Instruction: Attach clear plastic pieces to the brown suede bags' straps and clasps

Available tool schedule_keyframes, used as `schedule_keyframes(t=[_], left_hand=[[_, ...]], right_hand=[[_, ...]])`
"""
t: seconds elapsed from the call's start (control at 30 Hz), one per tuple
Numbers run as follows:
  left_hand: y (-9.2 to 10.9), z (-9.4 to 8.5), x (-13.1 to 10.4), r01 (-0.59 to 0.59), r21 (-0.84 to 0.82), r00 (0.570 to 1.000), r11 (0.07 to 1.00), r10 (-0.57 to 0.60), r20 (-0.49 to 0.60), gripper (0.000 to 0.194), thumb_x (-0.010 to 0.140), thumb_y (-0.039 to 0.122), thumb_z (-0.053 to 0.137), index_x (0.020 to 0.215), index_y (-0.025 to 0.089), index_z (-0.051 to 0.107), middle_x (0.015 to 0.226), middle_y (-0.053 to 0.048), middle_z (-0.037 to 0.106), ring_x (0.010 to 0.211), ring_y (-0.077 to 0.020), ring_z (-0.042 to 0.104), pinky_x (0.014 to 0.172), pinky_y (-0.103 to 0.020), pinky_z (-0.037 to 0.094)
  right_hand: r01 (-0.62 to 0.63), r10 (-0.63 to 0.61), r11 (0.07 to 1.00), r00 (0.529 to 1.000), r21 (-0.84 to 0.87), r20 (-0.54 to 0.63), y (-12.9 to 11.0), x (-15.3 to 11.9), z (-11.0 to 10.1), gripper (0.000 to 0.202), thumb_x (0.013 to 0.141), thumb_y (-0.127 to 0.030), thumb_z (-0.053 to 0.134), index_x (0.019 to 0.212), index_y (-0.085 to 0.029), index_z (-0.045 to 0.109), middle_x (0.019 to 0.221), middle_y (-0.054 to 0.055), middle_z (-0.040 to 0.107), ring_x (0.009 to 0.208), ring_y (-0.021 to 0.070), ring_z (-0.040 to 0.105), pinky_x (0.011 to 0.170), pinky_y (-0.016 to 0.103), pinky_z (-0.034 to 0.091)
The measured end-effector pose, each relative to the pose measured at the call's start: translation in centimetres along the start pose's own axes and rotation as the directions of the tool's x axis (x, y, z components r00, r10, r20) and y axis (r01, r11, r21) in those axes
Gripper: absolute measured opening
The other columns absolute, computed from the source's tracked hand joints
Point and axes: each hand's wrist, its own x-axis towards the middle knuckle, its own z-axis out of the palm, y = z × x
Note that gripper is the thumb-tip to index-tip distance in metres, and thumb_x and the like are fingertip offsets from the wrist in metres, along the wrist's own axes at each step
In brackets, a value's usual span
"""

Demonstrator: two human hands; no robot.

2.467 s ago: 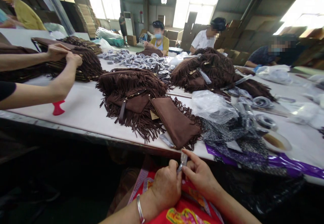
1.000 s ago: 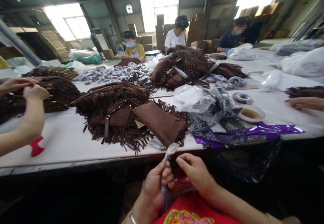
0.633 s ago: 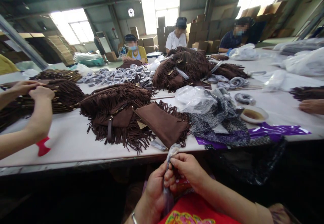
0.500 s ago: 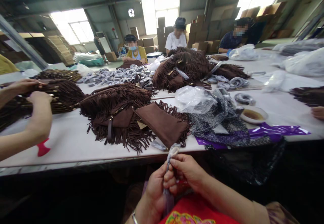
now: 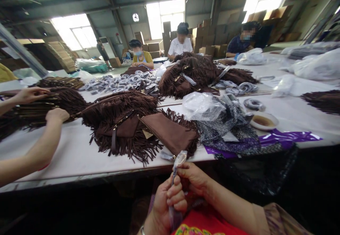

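Observation:
Above my lap, my left hand (image 5: 171, 197) is closed around a strap in a clear plastic wrapper (image 5: 181, 158), its upper end sticking up out of the fist. Thumb and fingers of my right hand (image 5: 195, 178) pinch the same strap just below that end. Beyond my hands, at the table's front edge, lies a flat brown zip pouch (image 5: 171, 130) with a small plastic-wrapped piece (image 5: 166, 155) beside its lower corner. To its left rests a brown fringed bag (image 5: 120, 121) with a short strap and a paper tag (image 5: 147, 134).
A co-worker's hands (image 5: 57, 115) handle stacked fringed bags (image 5: 34, 109) at left. Wrapped straps (image 5: 119, 82) and more fringed bags (image 5: 190, 72) lie behind. Right are plastic bags (image 5: 203, 105), grey knit fabric (image 5: 228, 128), purple film (image 5: 289, 138) and a bowl (image 5: 264, 121). Several people sit opposite.
My left hand's fingers have closed more fully around the wrapped strap, while my right hand keeps its pinch. The co-worker's hands at left have moved apart over the bags.

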Motion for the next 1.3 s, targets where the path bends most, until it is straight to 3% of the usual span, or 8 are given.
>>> schedule_keyframes(t=[0.2, 0.37, 0.5, 0.63, 0.73, 0.9, 1.03, 1.3], left_hand=[[0.5, -0.2, -0.1, -0.042, -0.027, 0.999, 0.999, 0.041, -0.01, 0.016, 0.089, 0.016, 0.06, 0.076, 0.012, 0.051, 0.044, 0.015, 0.027, 0.033, 0.0, 0.026, 0.039, -0.014, 0.021], [0.0, -0.5, 0.8, -0.121, 0.298, 0.974, 0.947, 0.17, -0.147, 0.023, 0.09, 0.032, 0.062, 0.078, 0.015, 0.053, 0.046, 0.013, 0.029, 0.035, -0.0025, 0.019, 0.039, -0.016, 0.023], [-0.8, 0.0, 1.5, -0.138, 0.861, 0.882, 0.489, 0.456, -0.118, 0.033, 0.089, 0.047, 0.06, 0.076, 0.016, 0.06, 0.05, 0.004, 0.046, 0.042, -0.0087, 0.036, 0.044, -0.021, 0.028], [-0.3, 0.7, 0.8, -0.124, 0.992, 0.871, -0.018, 0.478, 0.117, 0.017, 0.085, 0.033, 0.068, 0.089, 0.017, 0.07, 0.077, -0.007, 0.066, 0.068, -0.0182, 0.056, 0.06, -0.024, 0.037], [0.7, 1.0, -0.1, -0.073, 0.979, 0.861, -0.191, 0.483, 0.159, 0.013, 0.084, 0.031, 0.069, 0.078, 0.02, 0.071, 0.074, -0.006, 0.065, 0.068, -0.0206, 0.054, 0.063, -0.026, 0.036], [2.2, 2.7, 0.8, -0.162, 0.93, 0.719, -0.33, 0.606, 0.34, 0.008, 0.082, 0.022, 0.069, 0.088, 0.024, 0.074, 0.088, -0.006, 0.064, 0.086, -0.0223, 0.052, 0.083, -0.027, 0.038], [3.2, 4.1, 3.4, -0.183, 0.944, 0.793, -0.274, 0.527, 0.307, 0.021, 0.081, 0.016, 0.067, 0.099, 0.024, 0.074, 0.09, -0.006, 0.068, 0.086, -0.0211, 0.056, 0.086, -0.026, 0.04], [5.1, 6.2, 5.8, 0.022, 0.669, 0.965, -0.743, 0.19, 0.18, 0.018, 0.079, 0.016, 0.054, 0.08, 0.025, 0.07, 0.071, -0.003, 0.069, 0.059, -0.0175, 0.056, 0.056, -0.025, 0.035]], right_hand=[[0.048, -0.063, 0.988, 0.993, -0.144, -0.099, 0.4, -1.6, -0.5, 0.042, 0.065, -0.046, 0.084, 0.082, -0.013, 0.066, 0.046, -0.009, 0.047, 0.039, 0.004, 0.032, 0.039, 0.017, 0.02], [0.112, -0.145, 0.941, 0.986, -0.32, -0.082, -0.4, -3.8, 0.5, 0.046, 0.074, -0.057, 0.074, 0.081, -0.014, 0.063, 0.055, -0.004, 0.055, 0.043, 0.0082, 0.047, 0.042, 0.019, 0.034], [0.114, -0.126, 0.957, 0.992, -0.267, -0.026, -0.5, -3.9, 1.5, 0.047, 0.077, -0.062, 0.068, 0.085, -0.016, 0.058, 0.051, -0.002, 0.059, 0.041, 0.0135, 0.053, 0.041, 0.022, 0.038], [0.134, -0.177, 0.97, 0.961, -0.203, -0.211, -0.1, -3.2, 1.1, 0.04, 0.071, -0.051, 0.075, 0.08, -0.015, 0.06, 0.056, -0.005, 0.055, 0.044, 0.0091, 0.046, 0.042, 0.02, 0.033], [0.151, -0.236, 0.927, 0.946, -0.342, -0.221, 0.2, -3.1, 0.0, 0.037, 0.073, -0.05, 0.072, 0.078, -0.015, 0.062, 0.061, -0.002, 0.057, 0.053, 0.0122, 0.05, 0.049, 0.023, 0.037], [0.241, -0.453, 0.636, 0.886, -0.733, -0.102, 1.3, -3.7, -2.5, 0.029, 0.086, -0.041, 0.058, 0.075, -0.015, 0.063, 0.069, 0.003, 0.063, 0.066, 0.0183, 0.055, 0.059, 0.028, 0.041], [0.254, -0.449, 0.595, 0.892, -0.762, -0.054, 2.0, -3.8, -3.8, 0.029, 0.089, -0.04, 0.055, 0.077, -0.015, 0.063, 0.07, 0.002, 0.062, 0.067, 0.0191, 0.054, 0.06, 0.029, 0.04], [0.28, -0.377, 0.697, 0.926, -0.661, -0.005, 1.5, -3.6, -4.6, 0.03, 0.086, -0.044, 0.06, 0.082, -0.016, 0.067, 0.074, 0.001, 0.061, 0.07, 0.0188, 0.053, 0.065, 0.029, 0.042]])
